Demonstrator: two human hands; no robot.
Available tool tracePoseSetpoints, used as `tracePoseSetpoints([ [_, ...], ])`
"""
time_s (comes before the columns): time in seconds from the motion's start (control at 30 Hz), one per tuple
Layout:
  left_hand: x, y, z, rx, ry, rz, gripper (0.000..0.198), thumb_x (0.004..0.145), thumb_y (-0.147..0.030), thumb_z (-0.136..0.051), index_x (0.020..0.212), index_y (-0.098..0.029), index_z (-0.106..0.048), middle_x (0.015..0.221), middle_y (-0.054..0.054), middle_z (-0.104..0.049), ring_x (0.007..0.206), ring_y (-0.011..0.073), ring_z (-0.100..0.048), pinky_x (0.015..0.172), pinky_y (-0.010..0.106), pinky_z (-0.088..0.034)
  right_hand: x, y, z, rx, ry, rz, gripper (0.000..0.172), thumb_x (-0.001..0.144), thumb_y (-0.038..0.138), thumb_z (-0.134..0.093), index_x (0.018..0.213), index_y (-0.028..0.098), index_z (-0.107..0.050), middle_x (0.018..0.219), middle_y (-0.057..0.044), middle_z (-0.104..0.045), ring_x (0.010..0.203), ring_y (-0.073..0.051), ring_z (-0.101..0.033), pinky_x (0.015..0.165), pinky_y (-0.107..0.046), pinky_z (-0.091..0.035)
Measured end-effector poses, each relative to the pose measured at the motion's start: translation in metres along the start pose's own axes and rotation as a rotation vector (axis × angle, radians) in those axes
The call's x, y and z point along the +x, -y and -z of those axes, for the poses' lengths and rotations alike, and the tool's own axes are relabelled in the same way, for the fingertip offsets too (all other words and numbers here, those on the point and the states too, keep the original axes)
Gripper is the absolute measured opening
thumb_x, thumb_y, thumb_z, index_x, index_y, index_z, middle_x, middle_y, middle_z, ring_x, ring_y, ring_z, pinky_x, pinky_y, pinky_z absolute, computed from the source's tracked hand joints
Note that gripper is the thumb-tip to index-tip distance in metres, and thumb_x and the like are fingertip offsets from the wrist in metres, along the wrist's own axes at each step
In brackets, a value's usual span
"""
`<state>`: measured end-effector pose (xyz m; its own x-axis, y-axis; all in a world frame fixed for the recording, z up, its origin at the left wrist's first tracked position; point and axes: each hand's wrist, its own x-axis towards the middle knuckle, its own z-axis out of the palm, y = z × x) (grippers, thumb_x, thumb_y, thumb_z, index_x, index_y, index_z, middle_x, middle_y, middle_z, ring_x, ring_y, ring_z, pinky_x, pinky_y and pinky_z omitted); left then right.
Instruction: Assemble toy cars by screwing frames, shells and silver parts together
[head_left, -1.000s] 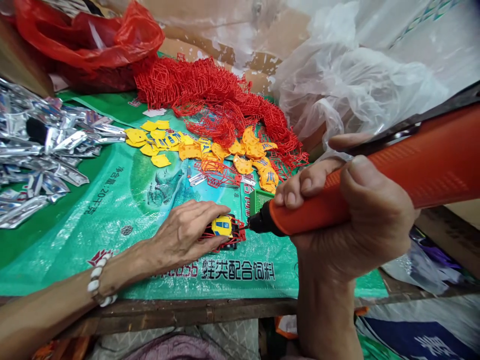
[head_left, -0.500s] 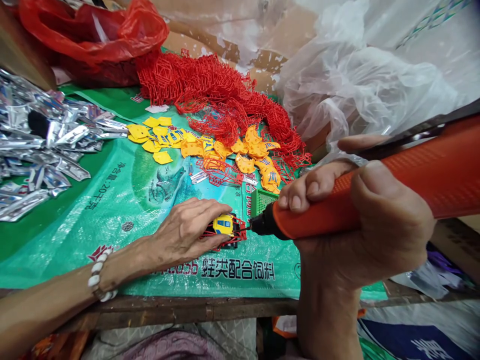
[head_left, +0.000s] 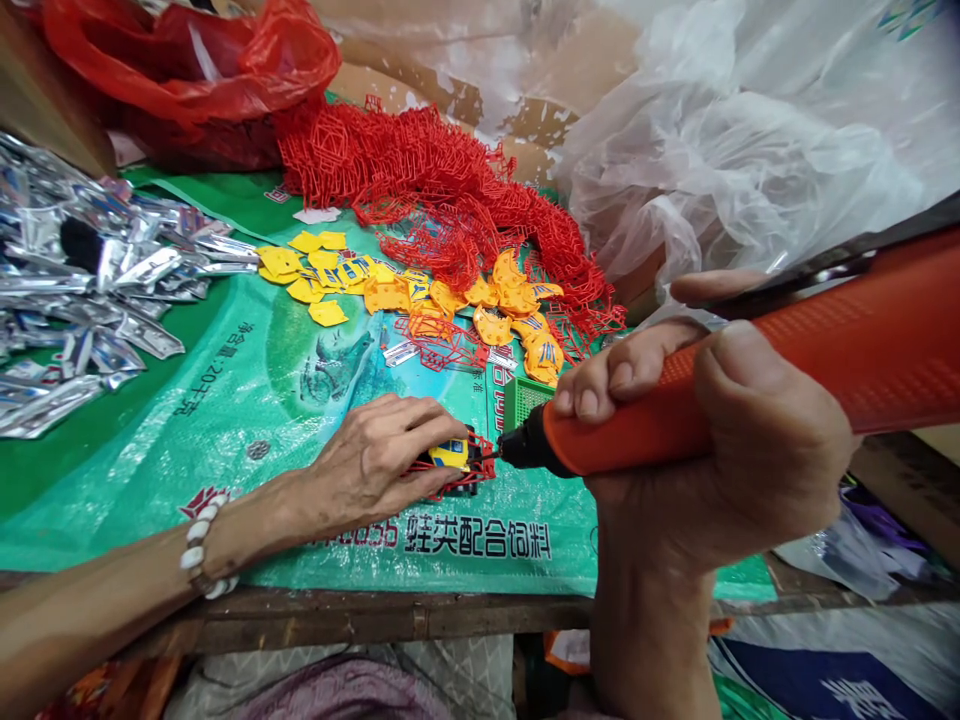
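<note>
My left hand grips a small toy car with a yellow body panel and a red lattice frame, holding it down on the green plastic sacking. Thumb and fingers close on its sides and cover part of it. My right hand is wrapped round a red electric screwdriver with a black nose. Its thin bit reaches the right end of the car, at the red frame; whether a screw sits under the tip I cannot make out. Just beyond the nose stands a small green basket.
Red lattice frames are heaped at the back, with yellow and orange panels before them. Silver parts pile up at left. A red plastic bag and clear plastic sheeting lie behind. A wooden edge runs along the front.
My left fingers have shifted slightly over the yellow panel, covering more of it. The screwdriver stays at the same end of the car, and the view has moved only a little.
</note>
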<state>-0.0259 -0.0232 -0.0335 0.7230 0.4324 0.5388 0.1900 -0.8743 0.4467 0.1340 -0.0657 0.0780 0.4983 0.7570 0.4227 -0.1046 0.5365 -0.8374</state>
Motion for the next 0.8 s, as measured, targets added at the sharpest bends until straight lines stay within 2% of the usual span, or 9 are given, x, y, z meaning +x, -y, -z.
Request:
tracePoseSetpoints([
  [0.1,-0.0018,0.0000,-0.0010,0.038,0.001,-0.018,0.027,0.101,-0.032,-0.046,0.122,-0.020,-0.056,0.106,0.006,-0.066,0.093,0.0199,-0.063,0.080,0.033,-0.047,0.0002,-0.0013,-0.0009,0.010,0.021,0.014,0.017,0.067,0.021,-0.071,0.081,0.026,-0.063,0.050,0.007,-0.055,0.037,-0.012,-0.049,0.036,-0.028,-0.042],
  [0.27,-0.0055,0.0018,-0.0038,0.189,-0.003,-0.102,0.020,0.099,-0.026,-0.048,0.104,-0.026,-0.067,0.104,0.007,-0.063,0.088,0.0208,-0.059,0.076,0.033,-0.047,0.0000,-0.0035,-0.0026,-0.026,-0.007,0.012,0.016,0.067,0.024,-0.071,0.082,0.026,-0.064,0.050,0.007,-0.055,0.036,-0.013,-0.049,0.035,-0.029,-0.042],
  [0.43,-0.0052,0.0013,-0.0020,0.202,-0.008,-0.137,0.027,0.100,-0.027,-0.045,0.110,-0.033,-0.069,0.105,0.008,-0.061,0.086,0.0205,-0.058,0.072,0.033,-0.048,-0.0024,-0.0061,0.0001,-0.009,0.028,-0.026,0.016,0.071,0.026,-0.073,0.084,0.029,-0.063,0.054,0.007,-0.057,0.039,-0.013,-0.050,0.038,-0.030,-0.043],
  [0.57,-0.0044,0.0018,0.0001,0.183,-0.018,-0.165,0.025,0.099,-0.025,-0.049,0.111,-0.031,-0.069,0.105,0.008,-0.062,0.087,0.0204,-0.059,0.073,0.033,-0.050,-0.0021,-0.0071,0.0020,-0.013,0.037,-0.015,0.018,0.072,0.028,-0.075,0.083,0.028,-0.062,0.055,0.007,-0.056,0.040,-0.013,-0.050,0.038,-0.031,-0.043],
  [0.8,-0.0054,0.0028,0.0012,0.110,-0.008,-0.134,0.020,0.096,-0.022,-0.055,0.108,-0.027,-0.070,0.105,0.008,-0.063,0.090,0.0199,-0.060,0.073,0.032,-0.051,0.0035,-0.0032,0.0034,-0.023,-0.022,-0.009,0.017,0.073,0.028,-0.075,0.086,0.027,-0.064,0.056,0.005,-0.056,0.043,-0.013,-0.051,0.040,-0.031,-0.043],
])
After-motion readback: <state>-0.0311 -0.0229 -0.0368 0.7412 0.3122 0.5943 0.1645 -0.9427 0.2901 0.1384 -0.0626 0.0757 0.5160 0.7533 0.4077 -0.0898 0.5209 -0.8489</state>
